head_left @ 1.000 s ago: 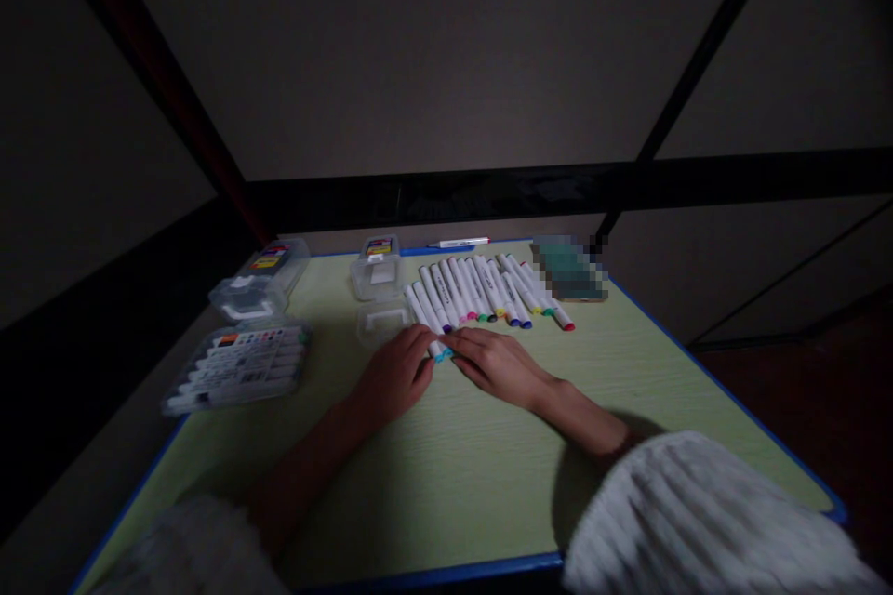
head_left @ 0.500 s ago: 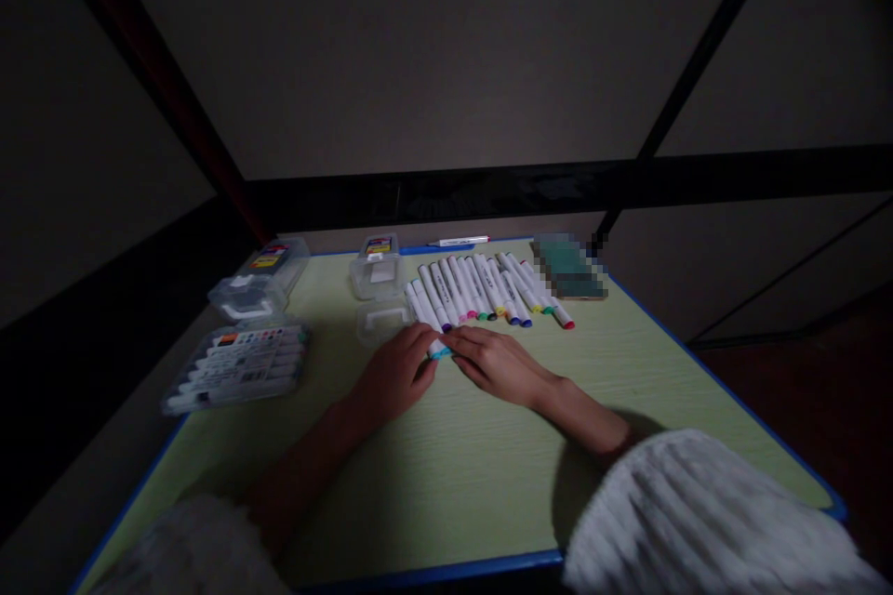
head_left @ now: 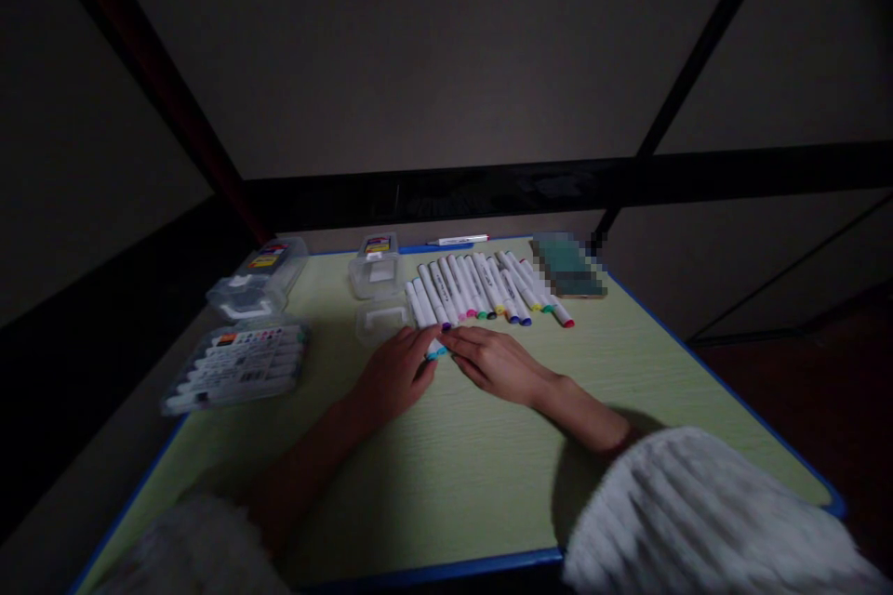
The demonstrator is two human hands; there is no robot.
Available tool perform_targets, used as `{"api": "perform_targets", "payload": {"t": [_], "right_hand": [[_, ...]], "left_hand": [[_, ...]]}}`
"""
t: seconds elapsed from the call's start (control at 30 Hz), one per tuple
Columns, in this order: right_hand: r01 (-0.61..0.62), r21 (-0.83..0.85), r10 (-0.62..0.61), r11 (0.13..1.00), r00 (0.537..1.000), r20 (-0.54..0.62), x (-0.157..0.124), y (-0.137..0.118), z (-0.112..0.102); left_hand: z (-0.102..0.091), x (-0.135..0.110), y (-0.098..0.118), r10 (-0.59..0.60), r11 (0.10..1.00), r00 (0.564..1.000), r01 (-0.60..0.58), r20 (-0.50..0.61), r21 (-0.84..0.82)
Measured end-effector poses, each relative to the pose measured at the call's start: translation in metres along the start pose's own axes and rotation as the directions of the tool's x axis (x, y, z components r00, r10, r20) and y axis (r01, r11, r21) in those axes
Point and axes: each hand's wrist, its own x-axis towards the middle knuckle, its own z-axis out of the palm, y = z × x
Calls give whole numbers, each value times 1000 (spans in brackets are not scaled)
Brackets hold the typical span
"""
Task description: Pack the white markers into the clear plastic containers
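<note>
A row of white markers [head_left: 457, 284] with coloured ends lies fanned across the table. At the row's near left end, my left hand [head_left: 396, 374] has its fingers bent over light-blue-ended markers [head_left: 436, 350], its thumb close to their near ends. From the other side my right hand [head_left: 494, 363] reaches in, fingers stretched out and side by side, the tips at the same markers. Purple, pink, green, black, yellow, blue and red ends show along the row. The fingers partly cover the light-blue-ended markers.
A clear case of markers [head_left: 241, 367] lies at the left, below a clear plastic box [head_left: 255, 284]. A smaller box [head_left: 377, 270] stands with its clear lid [head_left: 380, 321] in front. One marker [head_left: 459, 241] lies along the back edge. A green phone-like slab [head_left: 568, 265] rests at the back right.
Both hands stay in nearly the same place. The light-blue-ended markers between them have shifted very slightly; the rest of the row looks unchanged.
</note>
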Motion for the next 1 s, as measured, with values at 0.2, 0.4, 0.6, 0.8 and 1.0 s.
{"api": "perform_targets", "payload": {"t": [0.2,0.4,0.6,0.8,1.0], "right_hand": [[11,-25,-11,1000,1000,6,0,0,0],[28,-69,-30,997,999,-25,0,-1,-1],[-164,-163,131,973,971,-199,-4,2,-14],[-644,-285,543,710,758,-360,-10,31,-39],[-790,-354,761,501,597,-255,-20,62,-44]], "left_hand": [[1,1,-1,-5,999,999,7,-40,34],[-2,1,1,-2,998,999,5,-33,70],[-2,0,-1,27,998,999,-25,-31,53],[1,0,-5,61,997,997,-58,-54,53],[2,-1,-6,73,996,995,-70,-63,57]]}}
